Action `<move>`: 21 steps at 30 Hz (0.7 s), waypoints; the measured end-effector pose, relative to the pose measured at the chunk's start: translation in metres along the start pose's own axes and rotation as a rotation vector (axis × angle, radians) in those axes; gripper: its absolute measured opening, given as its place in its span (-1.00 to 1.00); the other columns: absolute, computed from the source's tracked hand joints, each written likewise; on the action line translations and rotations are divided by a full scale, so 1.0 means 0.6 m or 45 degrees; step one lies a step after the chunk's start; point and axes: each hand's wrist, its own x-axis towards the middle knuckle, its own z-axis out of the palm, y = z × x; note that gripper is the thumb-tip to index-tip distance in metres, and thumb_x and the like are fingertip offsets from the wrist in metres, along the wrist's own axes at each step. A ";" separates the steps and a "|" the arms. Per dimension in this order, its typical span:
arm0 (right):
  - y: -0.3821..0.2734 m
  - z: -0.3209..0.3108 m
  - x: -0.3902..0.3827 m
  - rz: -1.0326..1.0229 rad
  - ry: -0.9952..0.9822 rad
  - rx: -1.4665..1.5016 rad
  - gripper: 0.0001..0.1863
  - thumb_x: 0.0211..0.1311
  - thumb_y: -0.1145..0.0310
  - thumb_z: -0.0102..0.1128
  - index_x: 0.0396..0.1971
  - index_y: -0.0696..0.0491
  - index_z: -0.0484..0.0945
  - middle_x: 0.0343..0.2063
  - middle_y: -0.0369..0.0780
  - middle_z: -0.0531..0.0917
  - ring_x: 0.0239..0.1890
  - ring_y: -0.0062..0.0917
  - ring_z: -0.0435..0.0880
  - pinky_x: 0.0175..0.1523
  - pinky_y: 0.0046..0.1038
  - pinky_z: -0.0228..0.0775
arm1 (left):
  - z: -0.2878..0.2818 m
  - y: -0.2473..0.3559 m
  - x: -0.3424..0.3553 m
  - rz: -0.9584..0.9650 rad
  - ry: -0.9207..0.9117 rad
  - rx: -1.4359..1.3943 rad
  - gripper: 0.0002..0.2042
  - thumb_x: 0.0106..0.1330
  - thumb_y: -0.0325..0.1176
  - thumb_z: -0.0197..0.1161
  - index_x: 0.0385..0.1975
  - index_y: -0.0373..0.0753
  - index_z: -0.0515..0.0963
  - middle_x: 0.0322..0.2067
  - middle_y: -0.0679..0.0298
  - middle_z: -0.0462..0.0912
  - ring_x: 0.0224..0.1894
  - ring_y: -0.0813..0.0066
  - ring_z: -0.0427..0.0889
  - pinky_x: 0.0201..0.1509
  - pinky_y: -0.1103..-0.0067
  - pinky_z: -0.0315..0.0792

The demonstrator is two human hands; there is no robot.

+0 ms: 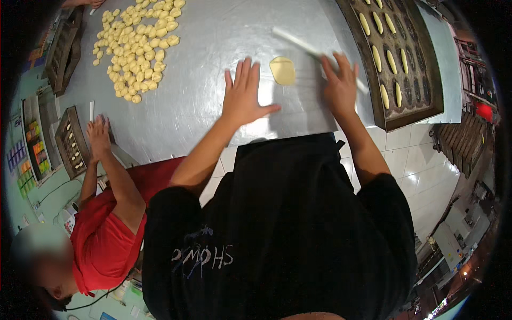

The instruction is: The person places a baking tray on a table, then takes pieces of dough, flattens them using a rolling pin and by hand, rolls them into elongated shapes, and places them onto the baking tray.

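Note:
A flattened oval of pale dough lies on the metal table between my hands. My left hand is just left of it, fingers spread and thumb stretched out, holding nothing. To the right of the dough, my right hand grips a thin white rolling pin. The pin slants from upper left to lower right, and its lower end shows past my hand. That hand and the pin are a little blurred.
Many small dough balls cover the table's far left. At right stands a dark tray with rolled dough strips in its grooves. A co-worker in red stands at left, one hand by another white pin. A smaller tray is beyond.

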 end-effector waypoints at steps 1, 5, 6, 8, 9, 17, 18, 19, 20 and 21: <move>-0.014 0.010 0.021 -0.056 -0.003 0.222 -0.57 0.24 0.38 0.02 0.14 0.05 0.46 0.15 -0.08 0.43 0.25 -0.23 0.37 0.37 -0.13 0.08 | 0.002 0.000 0.026 0.071 0.045 0.006 0.21 -0.19 0.35 0.39 0.35 -0.41 0.02 0.39 -0.15 -0.02 0.46 -0.10 -0.10 0.40 -0.12 -0.27; -0.092 0.091 0.078 -0.033 -0.223 0.377 -0.44 0.34 0.15 -0.02 0.25 0.13 0.31 0.28 -0.08 0.32 0.36 -0.22 0.23 0.41 -0.09 0.00 | -0.005 0.015 0.086 0.196 -0.012 0.086 0.23 -0.20 0.38 0.36 0.37 -0.40 0.01 0.41 -0.09 -0.04 0.48 0.02 -0.10 0.42 -0.07 -0.27; -0.094 0.090 0.061 -0.041 -0.225 0.377 -0.44 0.34 0.15 -0.02 0.25 0.13 0.31 0.28 -0.08 0.32 0.36 -0.22 0.23 0.41 -0.09 0.00 | -0.001 0.015 0.073 0.189 -0.008 0.083 0.23 -0.20 0.38 0.36 0.37 -0.40 0.01 0.41 -0.09 -0.04 0.48 0.02 -0.10 0.42 -0.07 -0.27; -0.094 0.069 0.000 -0.200 -0.267 0.264 -0.31 0.35 0.00 -0.03 0.31 0.16 0.20 0.34 -0.06 0.23 0.38 -0.21 0.20 0.42 -0.09 -0.04 | 0.017 0.010 0.019 0.381 -0.054 0.142 0.11 -0.03 0.36 0.26 0.38 -0.35 0.02 0.42 -0.04 -0.03 0.48 0.08 -0.09 0.44 -0.02 -0.28; -0.094 0.043 -0.044 -0.213 -0.356 0.280 -0.29 0.33 -0.02 -0.02 0.32 0.15 0.19 0.36 -0.06 0.20 0.39 -0.22 0.19 0.43 -0.09 -0.06 | 0.030 0.014 -0.023 0.433 -0.035 0.135 -0.04 0.15 0.31 0.13 0.39 -0.31 0.04 0.42 -0.01 0.01 0.48 0.10 -0.06 0.45 0.00 -0.29; -0.141 0.023 0.021 -0.162 -0.156 0.308 -0.21 0.28 -0.11 0.00 0.33 0.14 0.18 0.39 -0.04 0.14 0.42 -0.20 0.12 0.43 -0.01 -0.15 | 0.035 0.022 -0.104 0.283 0.492 -0.612 -0.38 0.23 -0.28 0.18 0.26 -0.44 0.22 0.31 -0.15 0.21 0.37 -0.19 0.13 0.42 0.10 -0.04; -0.152 0.045 0.050 -0.153 -0.105 0.232 -0.20 0.27 -0.13 0.00 0.33 0.14 0.18 0.39 -0.03 0.13 0.42 -0.19 0.11 0.43 0.00 -0.16 | 0.036 0.023 -0.102 0.273 0.530 -0.620 -0.37 0.23 -0.28 0.19 0.26 -0.47 0.21 0.30 -0.19 0.21 0.36 -0.23 0.13 0.42 0.10 -0.05; -0.167 0.051 0.049 -0.155 -0.106 0.231 -0.20 0.27 -0.13 0.00 0.33 0.14 0.18 0.39 -0.03 0.13 0.42 -0.19 0.11 0.43 0.00 -0.16 | 0.034 0.017 -0.107 0.272 0.531 -0.622 -0.37 0.23 -0.28 0.19 0.26 -0.47 0.21 0.30 -0.19 0.21 0.36 -0.23 0.13 0.42 0.10 -0.05; -0.176 0.065 0.041 -0.081 -0.180 0.206 -0.19 0.26 -0.15 -0.01 0.33 0.14 0.18 0.39 -0.03 0.13 0.42 -0.19 0.11 0.43 0.00 -0.15 | 0.033 0.010 -0.113 0.268 0.523 -0.583 -0.37 0.25 -0.25 0.16 0.26 -0.49 0.20 0.30 -0.19 0.20 0.36 -0.24 0.11 0.42 0.10 -0.06; -0.179 0.078 0.030 -0.006 -0.255 0.181 -0.18 0.25 -0.17 -0.01 0.34 0.13 0.17 0.39 -0.03 0.13 0.42 -0.20 0.11 0.43 0.00 -0.15 | 0.034 0.007 -0.118 0.263 0.515 -0.546 -0.37 0.28 -0.23 0.13 0.25 -0.51 0.19 0.30 -0.20 0.19 0.37 -0.25 0.10 0.41 0.09 -0.07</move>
